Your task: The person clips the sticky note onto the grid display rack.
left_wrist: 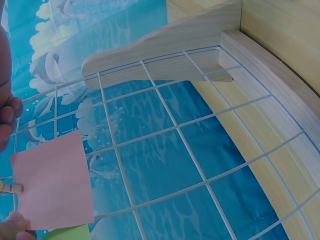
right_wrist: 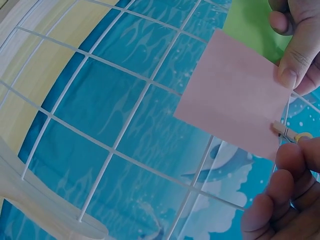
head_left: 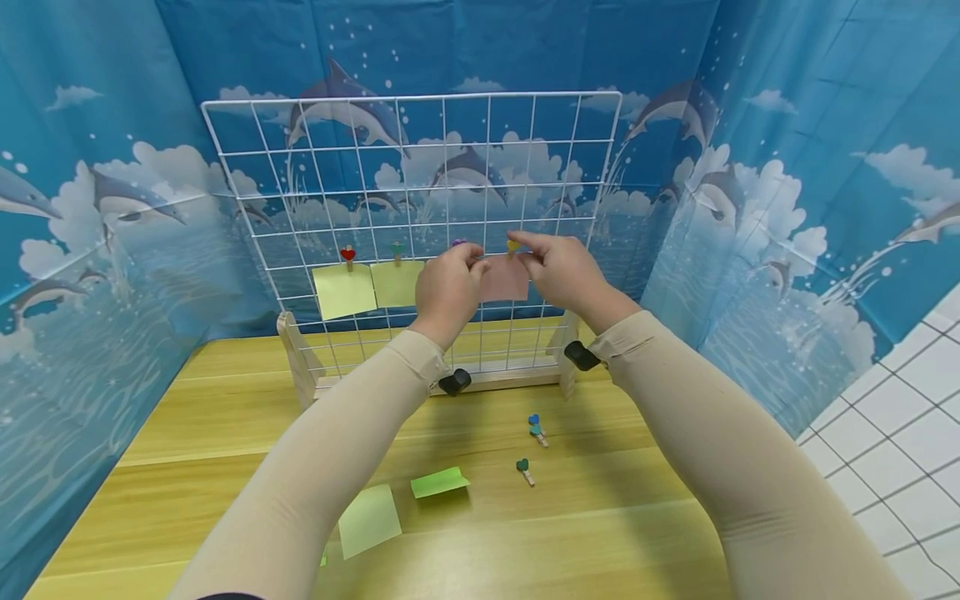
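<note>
A pink sticky note (head_left: 502,280) hangs against the white wire grid (head_left: 444,190), right of the other notes. My left hand (head_left: 450,287) pinches its upper corner; in the right wrist view the left thumb (right_wrist: 289,75) lies flat on that corner. At the note's top edge sits a small yellow-headed clothespin (head_left: 512,247), its wooden jaws over the paper. My right hand (head_left: 567,271) pinches this clothespin between index finger and thumb, the other fingers curled. A green note (right_wrist: 253,30) borders the pink one, mostly hidden behind my left hand in the head view.
Two yellowish notes (head_left: 345,290) hang at left under a red heart clothespin (head_left: 348,255) and a green one (head_left: 397,252). Several loose clothespins (head_left: 527,472) lie on the wooden table (head_left: 585,533), beside a folded green note (head_left: 439,482) and a pale note (head_left: 371,521).
</note>
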The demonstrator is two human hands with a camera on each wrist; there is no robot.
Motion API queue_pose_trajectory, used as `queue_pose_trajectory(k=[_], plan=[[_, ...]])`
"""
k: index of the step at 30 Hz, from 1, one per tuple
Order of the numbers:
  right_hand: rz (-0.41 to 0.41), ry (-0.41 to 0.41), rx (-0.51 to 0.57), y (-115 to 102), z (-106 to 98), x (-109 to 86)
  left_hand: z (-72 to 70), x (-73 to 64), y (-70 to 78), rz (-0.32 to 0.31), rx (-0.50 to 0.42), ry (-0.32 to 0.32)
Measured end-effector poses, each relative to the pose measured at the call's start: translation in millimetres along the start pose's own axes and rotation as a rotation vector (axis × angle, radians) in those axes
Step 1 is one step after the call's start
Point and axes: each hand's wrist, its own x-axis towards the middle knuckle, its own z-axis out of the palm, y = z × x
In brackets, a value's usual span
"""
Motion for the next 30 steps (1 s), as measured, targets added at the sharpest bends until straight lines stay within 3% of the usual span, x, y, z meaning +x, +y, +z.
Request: queue_pose_trajectory(k=[30], plan=[[0.059,-0.046,-0.007,-0.7,-1.9,2.3,1.2,4.1,2.1,-0.040,0.006,-0.048]])
